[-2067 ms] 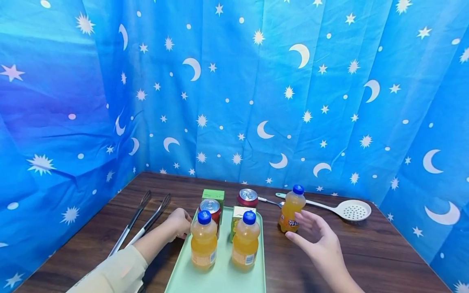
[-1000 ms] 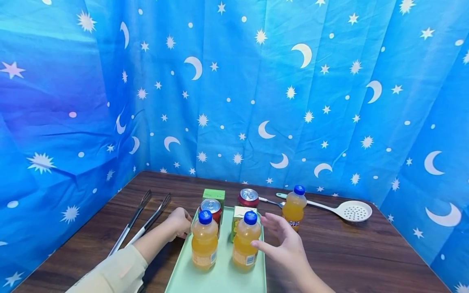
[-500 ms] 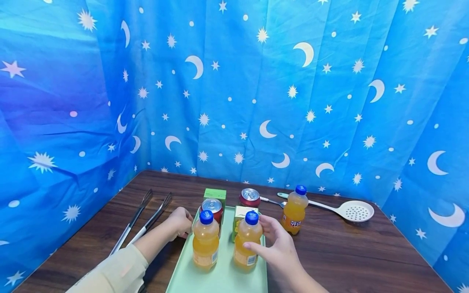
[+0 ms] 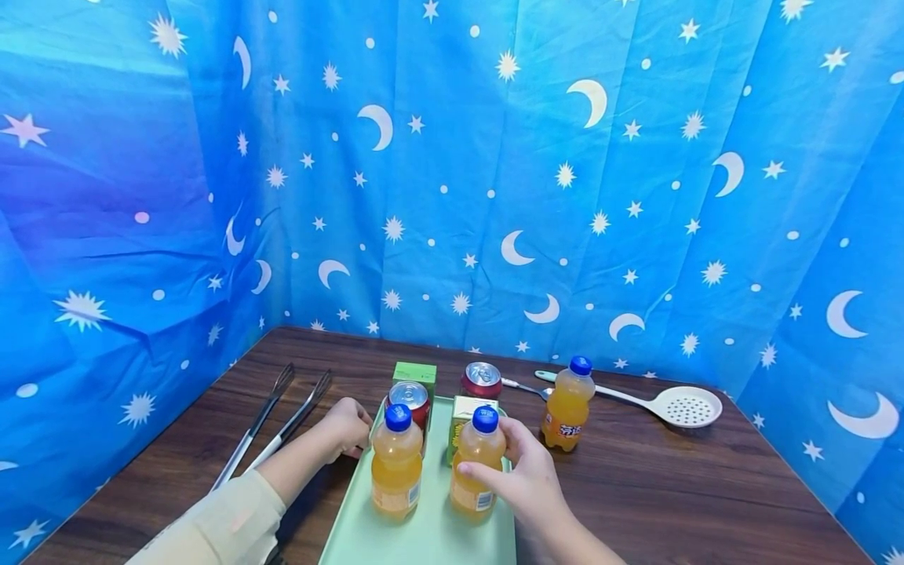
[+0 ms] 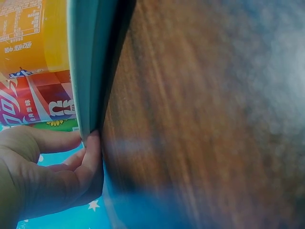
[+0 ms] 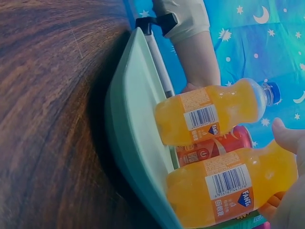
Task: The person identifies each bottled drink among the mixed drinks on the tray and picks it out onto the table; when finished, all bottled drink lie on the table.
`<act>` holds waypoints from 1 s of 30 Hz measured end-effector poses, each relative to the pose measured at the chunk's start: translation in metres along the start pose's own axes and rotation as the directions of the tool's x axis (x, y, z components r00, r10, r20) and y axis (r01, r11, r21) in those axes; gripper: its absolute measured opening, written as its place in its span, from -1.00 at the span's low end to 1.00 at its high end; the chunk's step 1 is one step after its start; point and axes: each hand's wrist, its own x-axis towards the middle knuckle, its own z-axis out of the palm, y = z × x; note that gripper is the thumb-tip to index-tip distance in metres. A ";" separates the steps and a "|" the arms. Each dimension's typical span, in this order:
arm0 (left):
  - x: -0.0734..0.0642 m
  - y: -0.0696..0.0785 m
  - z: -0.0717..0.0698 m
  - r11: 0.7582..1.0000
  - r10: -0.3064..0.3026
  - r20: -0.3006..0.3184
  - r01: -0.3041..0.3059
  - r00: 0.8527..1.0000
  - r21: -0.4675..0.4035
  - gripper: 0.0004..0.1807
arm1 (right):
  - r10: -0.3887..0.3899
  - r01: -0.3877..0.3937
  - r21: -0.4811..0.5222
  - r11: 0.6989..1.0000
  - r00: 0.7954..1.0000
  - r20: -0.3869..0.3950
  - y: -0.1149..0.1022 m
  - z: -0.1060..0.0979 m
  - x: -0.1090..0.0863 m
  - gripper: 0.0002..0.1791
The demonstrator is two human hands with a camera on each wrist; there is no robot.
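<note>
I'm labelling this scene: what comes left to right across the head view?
Silver-and-black tongs, left hand, blue-capped plastic bottle of orange drink, second bottle, third bottle, round white perforated skimmer head.

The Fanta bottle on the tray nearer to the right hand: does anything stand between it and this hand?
Nothing visible does. The right hand is at the Fanta bottle, its thumb in front and its fingers reaching behind. The green carton stands behind the bottle, not between them.

Right orange-soda bottle (image 4: 470,493), blue-capped, upright on pale-green tray (image 4: 432,541).
</note>
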 end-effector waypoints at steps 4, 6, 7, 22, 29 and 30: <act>-0.001 0.001 0.000 1.000 0.001 -0.003 -0.001 1.000 0.007 -0.71 | 0.000 0.000 -0.004 1.000 1.000 -0.008 -0.001 0.000 0.001 -0.27; -0.001 0.001 0.000 1.000 0.001 -0.005 -0.001 1.000 0.012 -0.72 | -0.002 0.002 -0.007 1.000 1.000 -0.010 -0.002 0.001 0.001 -0.27; -0.001 0.001 -0.001 1.000 0.001 -0.005 -0.001 1.000 0.016 -0.72 | -0.001 0.001 -0.007 1.000 1.000 -0.011 -0.002 0.001 0.001 -0.27; -0.002 0.003 -0.001 1.000 -0.004 -0.008 0.004 1.000 0.021 -0.73 | -0.045 0.045 0.009 0.999 0.999 -0.009 -0.006 0.001 0.000 -0.34; -0.002 0.002 0.000 1.000 0.004 -0.005 -0.003 1.000 0.019 -0.75 | -0.037 0.036 0.072 0.997 0.999 0.016 -0.017 -0.005 -0.007 -0.35; -0.001 0.002 0.000 1.000 0.006 -0.005 -0.005 1.000 0.019 -0.75 | -0.037 0.036 0.081 0.996 0.999 0.017 -0.019 -0.006 -0.008 -0.36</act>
